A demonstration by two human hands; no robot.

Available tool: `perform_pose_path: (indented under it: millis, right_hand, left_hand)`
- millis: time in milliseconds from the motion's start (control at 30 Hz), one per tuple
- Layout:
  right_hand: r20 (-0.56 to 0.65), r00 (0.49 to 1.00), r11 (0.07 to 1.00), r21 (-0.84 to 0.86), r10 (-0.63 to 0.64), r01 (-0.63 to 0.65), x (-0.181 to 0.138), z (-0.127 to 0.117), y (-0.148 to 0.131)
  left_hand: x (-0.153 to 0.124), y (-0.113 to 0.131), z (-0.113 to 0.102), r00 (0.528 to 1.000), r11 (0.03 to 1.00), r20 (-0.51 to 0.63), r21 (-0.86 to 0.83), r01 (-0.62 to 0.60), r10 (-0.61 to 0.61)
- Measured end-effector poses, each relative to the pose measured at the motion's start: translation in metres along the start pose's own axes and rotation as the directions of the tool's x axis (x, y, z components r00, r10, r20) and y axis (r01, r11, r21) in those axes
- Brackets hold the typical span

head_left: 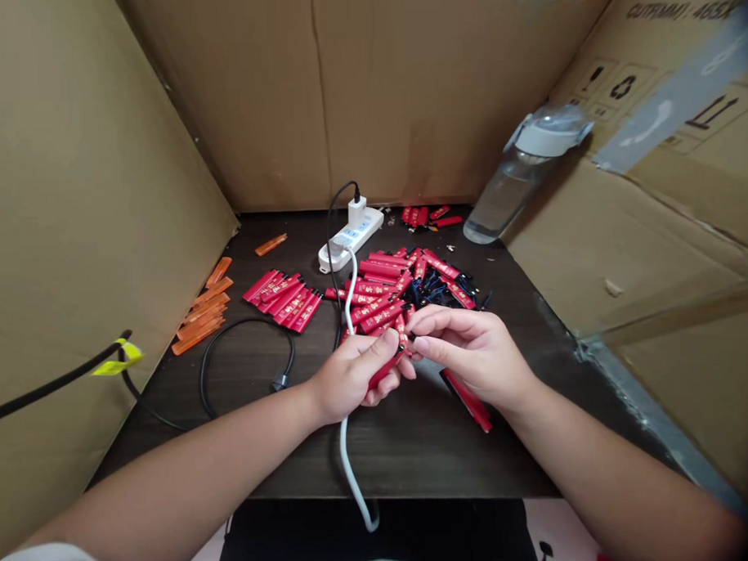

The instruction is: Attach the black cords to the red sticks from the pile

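Note:
My left hand (360, 371) is closed round a slim red case (386, 370), its dark end pointing to the right. Thumb and forefinger of my right hand (468, 347) are pinched together at that end, on a small black piece (411, 336). Just beyond both hands lies a heap of red cases with gold print (377, 288). Mixed into its right side are thin black and blue parts (434, 290). Under my right hand more red cases (468, 401) lie on the dark table (294, 459).
A row of red cases (284, 300) and several orange strips (206, 311) lie to the left. Behind the heap are a white power strip (351, 239), more red cases (422, 217) and a tilted water bottle (518, 177). Cables (349, 445) cross the table. Cardboard walls (380, 100) enclose three sides.

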State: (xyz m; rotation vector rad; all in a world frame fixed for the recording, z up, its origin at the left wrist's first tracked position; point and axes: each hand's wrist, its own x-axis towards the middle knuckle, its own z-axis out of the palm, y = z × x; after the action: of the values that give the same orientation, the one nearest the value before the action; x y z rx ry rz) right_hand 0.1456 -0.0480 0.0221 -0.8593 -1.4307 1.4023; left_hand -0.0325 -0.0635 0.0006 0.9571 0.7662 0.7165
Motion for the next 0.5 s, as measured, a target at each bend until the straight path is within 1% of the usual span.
perform_pose_path:
  millis: [100, 167, 233, 300, 333, 367, 400, 433, 467, 500]
  right_hand:
    - [-0.035, 0.991, 0.985, 0.121, 0.128, -0.123, 0.008, -0.013, -0.003]
    - [-0.119, 0.97, 0.967, 0.172, 0.211, -0.189, 0.016, -0.031, -0.007]
    - [-0.254, 0.95, 0.98, 0.135, 0.18, -0.149, 0.025, -0.052, -0.012]
    - [-0.351, 0.93, 0.993, 0.006, 0.113, -0.118, 0.029, -0.071, -0.017]
    - [-0.375, 0.923, 0.988, -0.088, 0.086, -0.128, 0.029, -0.079, -0.019]
    - [-0.372, 0.925, 0.967, -0.198, 0.08, -0.163, 0.027, -0.085, -0.021]
    - [-0.348, 0.932, 0.925, -0.315, 0.097, -0.214, 0.025, -0.089, -0.023]
    - [-0.304, 0.943, 0.862, -0.434, 0.134, -0.262, 0.021, -0.092, -0.024]
    - [-0.248, 0.952, 0.784, -0.549, 0.178, -0.289, 0.018, -0.094, -0.025]
    - [-0.192, 0.958, 0.703, -0.651, 0.213, -0.287, 0.014, -0.095, -0.026]
  left_hand:
    - [-0.001, 0.0, 0.0, 1.0, 1.0, -0.008, 0.006, 0.018, -0.018]
    - [-0.001, 0.001, 0.001, 1.0, 0.999, -0.016, -0.018, 0.027, -0.027]
    - [-0.001, 0.002, 0.001, 0.999, 0.998, -0.027, -0.048, 0.036, -0.037]
    - [-0.001, 0.002, 0.002, 0.998, 0.996, -0.039, -0.075, 0.045, -0.048]
    - [0.0, 0.003, 0.002, 0.998, 0.995, -0.042, -0.091, 0.049, -0.053]
    - [0.0, 0.003, 0.002, 0.997, 0.993, -0.043, -0.109, 0.052, -0.057]
    - [0.0, 0.004, 0.002, 0.997, 0.991, -0.045, -0.125, 0.054, -0.06]
    - [0.0, 0.004, 0.002, 0.997, 0.989, -0.049, -0.137, 0.053, -0.06]
    - [0.0, 0.004, 0.003, 0.997, 0.988, -0.053, -0.144, 0.051, -0.059]
    - [0.0, 0.005, 0.003, 0.997, 0.988, -0.057, -0.146, 0.049, -0.058]
